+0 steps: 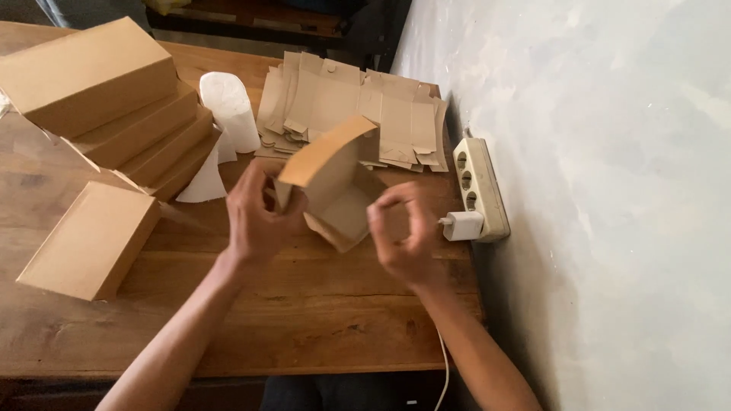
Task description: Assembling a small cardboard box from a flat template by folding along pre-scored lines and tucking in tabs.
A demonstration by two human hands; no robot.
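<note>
left hand: gripping the left side of a half-folded box, fingers curled tight round its edge, thumb on the near face

right hand: pinching at the box's lower right corner, fingers bent in close; can't quite tell how much card they're actually holding, it's a bit blurry there

box: brown card, being held up just above the table between both hands, lid flap sticking up and tilting left, open inside facing the camera

flats: a fanned pile of unfolded blanks lying right behind the box, up against the wall

stack: finished boxes piling up on the left, leaning a little

lone box: one more closed one sitting flat nearer the front edge, left of the left arm

white paper: rolled or curled sheets standing between the stack and the flats

power strip: lying along the wall just right of the right hand, white charger plugged in, cable running down past the right forearm
</note>
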